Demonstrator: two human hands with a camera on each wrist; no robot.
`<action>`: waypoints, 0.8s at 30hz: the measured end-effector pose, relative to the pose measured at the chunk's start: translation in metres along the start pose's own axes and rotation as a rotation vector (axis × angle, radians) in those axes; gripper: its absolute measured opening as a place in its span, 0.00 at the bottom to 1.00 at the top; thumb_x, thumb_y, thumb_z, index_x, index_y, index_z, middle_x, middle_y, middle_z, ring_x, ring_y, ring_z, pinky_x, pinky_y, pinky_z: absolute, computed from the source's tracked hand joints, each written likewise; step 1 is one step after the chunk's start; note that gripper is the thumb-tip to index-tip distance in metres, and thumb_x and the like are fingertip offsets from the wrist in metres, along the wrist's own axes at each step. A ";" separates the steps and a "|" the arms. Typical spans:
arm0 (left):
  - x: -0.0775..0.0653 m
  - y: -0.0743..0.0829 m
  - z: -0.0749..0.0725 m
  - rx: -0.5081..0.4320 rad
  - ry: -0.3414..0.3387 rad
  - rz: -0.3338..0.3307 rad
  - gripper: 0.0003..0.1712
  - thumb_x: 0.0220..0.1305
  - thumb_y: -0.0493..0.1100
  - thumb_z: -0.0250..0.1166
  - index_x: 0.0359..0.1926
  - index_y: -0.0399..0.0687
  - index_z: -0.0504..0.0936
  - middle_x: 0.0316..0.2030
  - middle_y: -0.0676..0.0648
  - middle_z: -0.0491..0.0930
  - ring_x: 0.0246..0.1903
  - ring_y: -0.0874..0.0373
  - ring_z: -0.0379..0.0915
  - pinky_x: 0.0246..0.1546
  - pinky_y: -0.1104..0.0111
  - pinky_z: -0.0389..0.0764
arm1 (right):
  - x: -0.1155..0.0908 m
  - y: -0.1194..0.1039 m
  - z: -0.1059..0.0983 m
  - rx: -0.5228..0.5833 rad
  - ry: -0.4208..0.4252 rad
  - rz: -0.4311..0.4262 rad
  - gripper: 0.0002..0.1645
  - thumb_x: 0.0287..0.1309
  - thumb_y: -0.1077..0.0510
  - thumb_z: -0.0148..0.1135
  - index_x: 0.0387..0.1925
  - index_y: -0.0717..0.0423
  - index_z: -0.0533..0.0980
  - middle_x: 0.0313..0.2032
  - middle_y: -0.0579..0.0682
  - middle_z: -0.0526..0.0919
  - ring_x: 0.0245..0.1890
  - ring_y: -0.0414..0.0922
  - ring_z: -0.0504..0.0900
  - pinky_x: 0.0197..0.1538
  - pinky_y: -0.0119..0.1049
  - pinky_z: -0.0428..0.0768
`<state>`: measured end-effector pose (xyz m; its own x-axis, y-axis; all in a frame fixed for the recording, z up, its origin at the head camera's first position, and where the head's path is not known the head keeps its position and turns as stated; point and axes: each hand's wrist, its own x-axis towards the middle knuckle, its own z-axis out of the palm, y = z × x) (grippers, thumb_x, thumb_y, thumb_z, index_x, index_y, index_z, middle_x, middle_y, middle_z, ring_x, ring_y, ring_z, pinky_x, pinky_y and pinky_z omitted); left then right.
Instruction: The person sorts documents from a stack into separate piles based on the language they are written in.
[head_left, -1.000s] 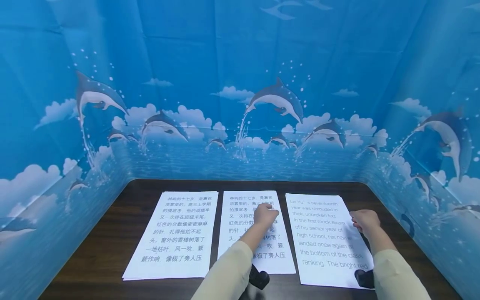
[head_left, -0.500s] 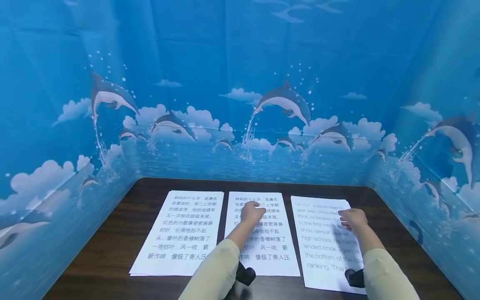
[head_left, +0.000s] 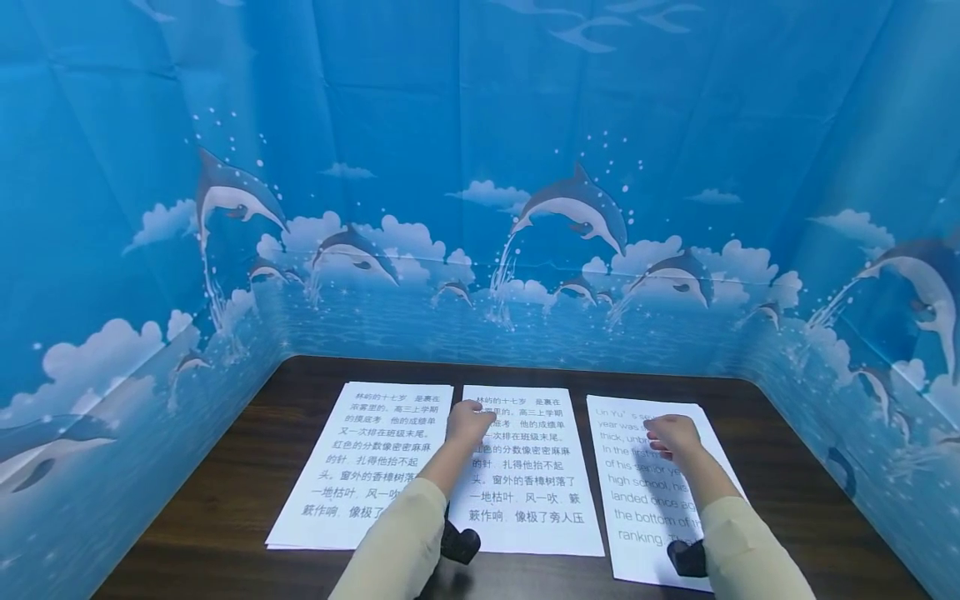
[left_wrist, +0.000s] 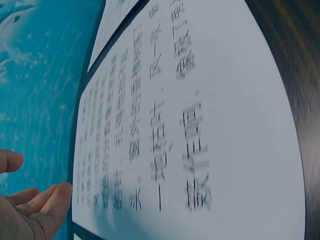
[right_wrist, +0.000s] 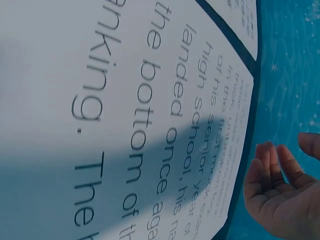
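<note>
My left hand (head_left: 470, 423) hovers over the upper left edge of the middle sheet of Chinese text (head_left: 540, 533), near the gap beside the left stack of Chinese sheets (head_left: 288, 529). In the left wrist view its fingers (left_wrist: 56, 210) are relaxed, thumb apart, with nothing between them. Above the upper part of the English-text sheet (head_left: 637, 562) is my right hand (head_left: 673, 435), casting a shadow on the print. Its fingers (right_wrist: 255, 177) bend loosely in the right wrist view and hold nothing. Both hands look raised off the paper.
The papers lie side by side on a dark wooden table (head_left: 202, 508). A blue curtain (head_left: 390, 125) printed with dolphins and clouds surrounds the table's back and sides. Black wrist devices (head_left: 459, 546) sit under both forearms.
Both hands have moved left: the left one from the middle sheet's centre to its left edge, the right one from the English sheet's right edge inward. The view has turned slightly left.
</note>
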<state>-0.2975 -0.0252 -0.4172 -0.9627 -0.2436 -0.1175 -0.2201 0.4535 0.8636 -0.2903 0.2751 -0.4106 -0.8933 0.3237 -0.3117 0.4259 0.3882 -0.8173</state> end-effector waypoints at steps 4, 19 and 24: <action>0.001 -0.004 -0.009 0.007 0.017 -0.024 0.25 0.50 0.44 0.60 0.48 0.34 0.71 0.41 0.39 0.72 0.37 0.48 0.71 0.34 0.61 0.74 | 0.001 -0.002 0.011 0.004 -0.003 -0.002 0.25 0.54 0.58 0.50 0.49 0.73 0.64 0.38 0.63 0.73 0.31 0.49 0.75 0.32 0.36 0.72; 0.006 -0.026 -0.032 -0.022 -0.024 -0.065 0.28 0.50 0.42 0.59 0.50 0.29 0.67 0.40 0.36 0.71 0.35 0.47 0.72 0.30 0.62 0.75 | -0.006 -0.008 0.054 -0.016 -0.120 -0.063 0.22 0.52 0.58 0.52 0.44 0.71 0.67 0.32 0.59 0.75 0.23 0.44 0.73 0.28 0.33 0.72; 0.006 -0.029 -0.036 0.014 -0.029 -0.090 0.27 0.48 0.41 0.60 0.48 0.28 0.68 0.35 0.37 0.72 0.32 0.47 0.71 0.29 0.62 0.75 | -0.009 -0.006 0.063 -0.023 -0.143 -0.058 0.20 0.51 0.58 0.53 0.42 0.70 0.68 0.29 0.58 0.74 0.24 0.45 0.73 0.25 0.32 0.72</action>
<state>-0.2914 -0.0707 -0.4255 -0.9429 -0.2594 -0.2089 -0.3083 0.4424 0.8422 -0.2936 0.2158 -0.4337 -0.9270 0.1747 -0.3319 0.3750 0.4224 -0.8252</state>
